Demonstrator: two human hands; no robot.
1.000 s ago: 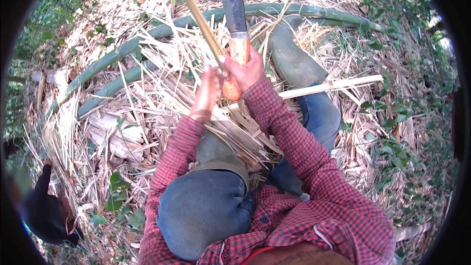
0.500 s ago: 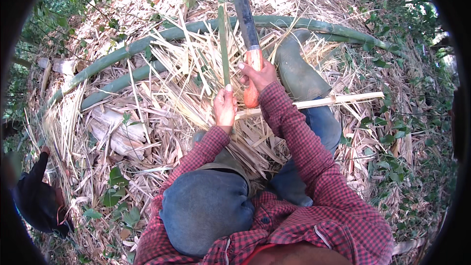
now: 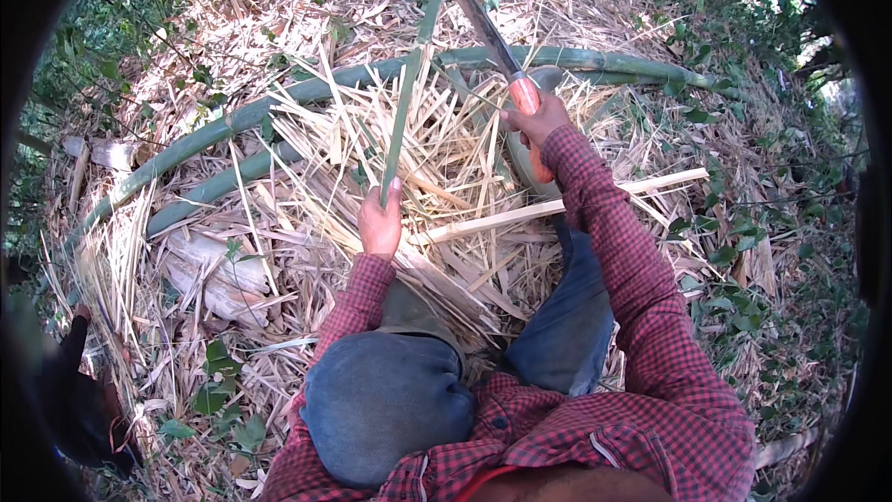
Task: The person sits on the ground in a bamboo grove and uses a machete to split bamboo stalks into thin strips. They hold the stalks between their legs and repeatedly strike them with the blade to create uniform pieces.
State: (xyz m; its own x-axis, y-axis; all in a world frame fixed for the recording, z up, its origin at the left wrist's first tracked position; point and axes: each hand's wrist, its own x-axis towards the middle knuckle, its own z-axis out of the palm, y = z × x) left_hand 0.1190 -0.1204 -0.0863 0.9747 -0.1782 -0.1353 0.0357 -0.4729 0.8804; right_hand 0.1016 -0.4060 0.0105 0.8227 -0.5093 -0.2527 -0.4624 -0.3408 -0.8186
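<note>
My left hand is closed around the lower end of a long green bamboo strip, which rises away from me and leans right at its top. My right hand grips the orange-red handle of a machete. Its dark blade points up and to the left, its tip close beside the strip; whether they touch, I cannot tell. Below the right hand, a pale split bamboo piece lies slantwise across the litter. Part of a green rubber boot shows behind the right hand and handle.
A long green bamboo pole curves across the ground beyond my hands, with a shorter pole nearer. Thin pale strips are heaped between. A weathered wood chunk lies left. Something dark stands at the lower left edge.
My hands have moved apart: the left with the strip's lower end to the left and nearer me, the right with the machete to the right. Strip and blade have tilted.
</note>
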